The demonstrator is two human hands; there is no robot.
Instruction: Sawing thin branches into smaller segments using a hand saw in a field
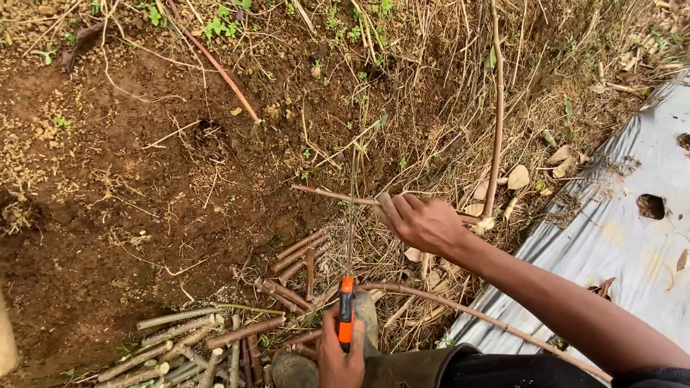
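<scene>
No pkgs, labels, signs or screens anywhere in view.

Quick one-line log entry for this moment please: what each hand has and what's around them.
right hand: grips thin brown stem | left hand: holds orange-handled saw, blade at stem | cut stem pieces piled on soil below | grey plastic sheet to right

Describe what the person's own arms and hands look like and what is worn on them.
Both the left hand and the right hand are bare, with no gloves, rings or watch showing. The right forearm is uncovered, with no sleeve along its visible length.
</scene>
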